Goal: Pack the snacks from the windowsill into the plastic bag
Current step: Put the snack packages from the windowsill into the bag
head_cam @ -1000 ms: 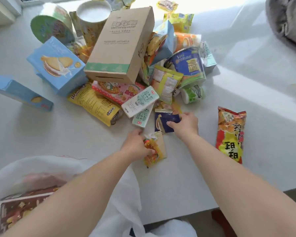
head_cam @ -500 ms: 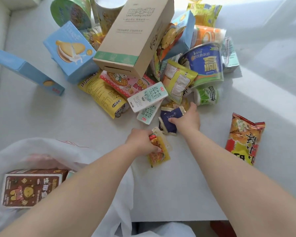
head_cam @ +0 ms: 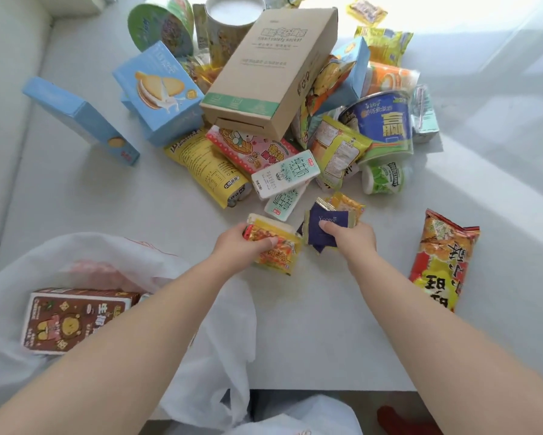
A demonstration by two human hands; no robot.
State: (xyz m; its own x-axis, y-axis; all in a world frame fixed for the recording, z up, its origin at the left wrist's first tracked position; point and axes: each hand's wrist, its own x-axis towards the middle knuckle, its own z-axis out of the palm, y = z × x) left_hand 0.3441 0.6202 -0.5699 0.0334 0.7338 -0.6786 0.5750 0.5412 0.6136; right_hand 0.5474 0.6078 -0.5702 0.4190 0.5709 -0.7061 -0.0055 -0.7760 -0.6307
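My left hand [head_cam: 241, 246] grips a small orange-yellow snack packet [head_cam: 276, 252] just off the white windowsill [head_cam: 326, 324]. My right hand [head_cam: 348, 238] pinches a dark blue sachet [head_cam: 326, 221] together with a yellow packet [head_cam: 345, 202] behind it. A white plastic bag [head_cam: 113, 255] lies open at the lower left, holding a brown chocolate box [head_cam: 72, 318]. The snack pile spreads beyond both hands.
The pile includes a large kraft cardboard box [head_cam: 273, 70], blue biscuit boxes [head_cam: 157, 92], a blue noodle bowl [head_cam: 383, 124], milk cartons [head_cam: 285, 174] and a green-white tub [head_cam: 383, 180]. A red-orange chip bag [head_cam: 439, 262] lies alone at right. The sill's front edge runs near my elbows.
Both hands have closed on their packets and lifted them slightly toward me. The view has shifted left and down, showing more of the bag and the brown box.
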